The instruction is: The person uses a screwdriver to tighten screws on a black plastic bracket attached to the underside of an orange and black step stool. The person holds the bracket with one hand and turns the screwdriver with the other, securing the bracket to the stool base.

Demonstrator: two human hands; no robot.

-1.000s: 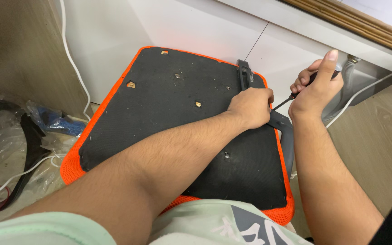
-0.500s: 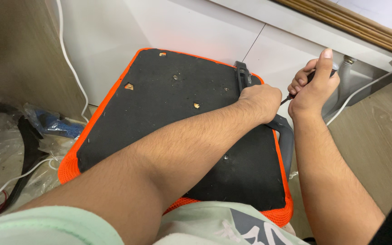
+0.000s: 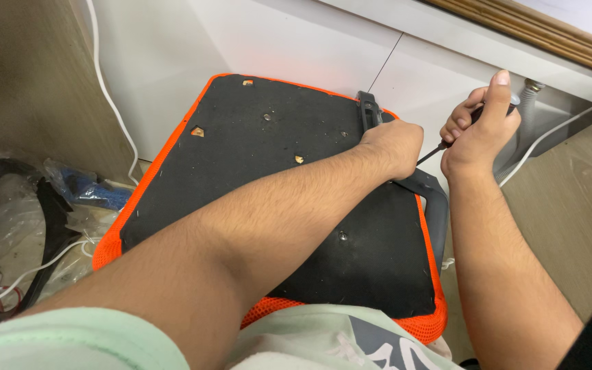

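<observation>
1. The right hand [image 3: 477,133] has a closed grip round a screwdriver [image 3: 447,140], whose thin shaft slants toward the left hand [image 3: 392,145].
2. The left hand, fist closed, rests on the black armrest bracket [image 3: 425,188] at the right edge of the seat base [image 3: 262,178]; what it holds is hidden.
3. One seat base: flat black board, orange mesh rim.
4. One white cable [image 3: 114,109] hangs left of it.

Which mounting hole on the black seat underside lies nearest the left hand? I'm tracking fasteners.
The small hole just left of the left hand, beside the grey armrest bracket; the other holes sit farther away across the black panel.
</observation>
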